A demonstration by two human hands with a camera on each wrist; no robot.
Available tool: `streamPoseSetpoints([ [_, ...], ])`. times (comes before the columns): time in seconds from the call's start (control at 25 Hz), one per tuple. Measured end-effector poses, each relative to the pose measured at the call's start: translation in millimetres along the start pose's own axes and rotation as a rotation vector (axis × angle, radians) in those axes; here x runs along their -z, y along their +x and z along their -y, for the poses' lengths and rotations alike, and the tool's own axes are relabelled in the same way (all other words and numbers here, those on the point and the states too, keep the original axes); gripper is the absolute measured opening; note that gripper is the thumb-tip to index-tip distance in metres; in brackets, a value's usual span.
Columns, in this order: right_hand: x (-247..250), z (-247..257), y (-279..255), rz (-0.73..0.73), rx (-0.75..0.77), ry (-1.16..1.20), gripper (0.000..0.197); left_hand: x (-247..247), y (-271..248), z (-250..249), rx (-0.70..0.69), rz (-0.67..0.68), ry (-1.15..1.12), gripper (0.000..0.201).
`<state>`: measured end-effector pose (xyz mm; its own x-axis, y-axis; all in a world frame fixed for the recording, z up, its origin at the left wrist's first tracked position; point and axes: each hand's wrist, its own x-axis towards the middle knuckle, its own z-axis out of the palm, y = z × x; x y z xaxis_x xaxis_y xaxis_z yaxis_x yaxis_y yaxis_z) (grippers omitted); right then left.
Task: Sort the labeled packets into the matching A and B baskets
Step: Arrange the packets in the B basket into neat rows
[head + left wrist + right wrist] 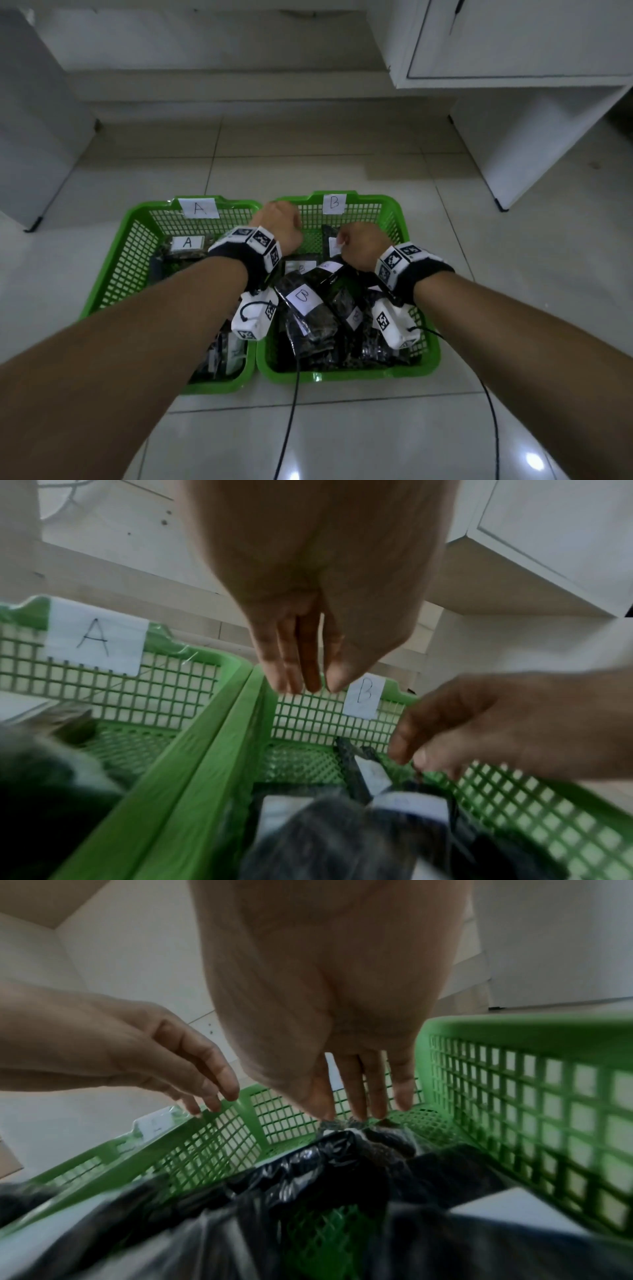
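Two green baskets stand side by side on the floor: basket A (pixel 113 274) on the left and basket B (pixel 424 329) on the right, each with a paper letter on its back wall. Dark packets fill both; one marked A (pixel 187 245) lies in basket A. My right hand (pixel 359 246) is over basket B, and its fingertips (pixel 356 1107) pinch the top edge of a black packet labeled B (pixel 305 298), which leans up toward it. My left hand (pixel 279 222) hovers above the rims where the baskets meet, its fingers (pixel 308 653) straight and holding nothing.
White cabinets stand at the left (pixel 34 120) and right (pixel 513 137), with a wall step behind the baskets. Black cables (pixel 291 411) trail from my wrists across the glossy tiles in front. Several other B packets (pixel 376 342) are piled in basket B.
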<state>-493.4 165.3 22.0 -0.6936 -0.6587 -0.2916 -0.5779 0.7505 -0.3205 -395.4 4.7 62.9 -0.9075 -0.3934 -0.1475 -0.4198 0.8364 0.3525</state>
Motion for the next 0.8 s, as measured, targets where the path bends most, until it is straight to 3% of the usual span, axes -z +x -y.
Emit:
streamPoseSetpoints([
  [0.16, 3, -4, 22, 0.170, -0.046, -0.059, 0.040, 20, 31, -15, -0.078, 0.311, 0.077, 0.026],
  [0.24, -2, 1, 27, 0.187, -0.049, -0.058, 0.042, 25, 40, -17, -0.060, 0.376, 0.060, 0.026],
  [0.36, -19, 18, 28, 0.075, -0.153, -0.034, 0.035, 19, 42, -13, -0.007, 0.373, -0.043, 0.028],
  [0.44, -21, 22, 30, 0.015, -0.222, 0.091, 0.047, 12, 42, -7, 0.021, 0.347, -0.081, 0.030],
  [0.48, -18, 20, 30, 0.023, -0.207, 0.165, 0.047, 8, 40, -3, 0.040, 0.323, -0.122, 0.031],
  [0.56, -1, 20, 31, 0.030, -0.135, 0.210, 0.021, 2, 40, 10, 0.064, 0.277, -0.250, 0.032],
  [0.6, 8, 19, 29, 0.023, -0.106, 0.216, 0.016, -1, 41, 16, 0.058, 0.259, -0.345, 0.031],
  [0.72, 39, 20, 17, -0.019, -0.059, 0.231, 0.016, 6, 42, 22, 0.040, 0.322, -0.742, 0.039],
  [0.76, 48, 19, 9, -0.022, -0.055, 0.235, 0.008, 13, 41, 20, 0.032, 0.348, -0.824, 0.038],
  [0.8, 58, 16, 4, -0.021, -0.063, 0.244, 0.012, 21, 41, 17, 0.025, 0.363, -0.881, 0.034],
])
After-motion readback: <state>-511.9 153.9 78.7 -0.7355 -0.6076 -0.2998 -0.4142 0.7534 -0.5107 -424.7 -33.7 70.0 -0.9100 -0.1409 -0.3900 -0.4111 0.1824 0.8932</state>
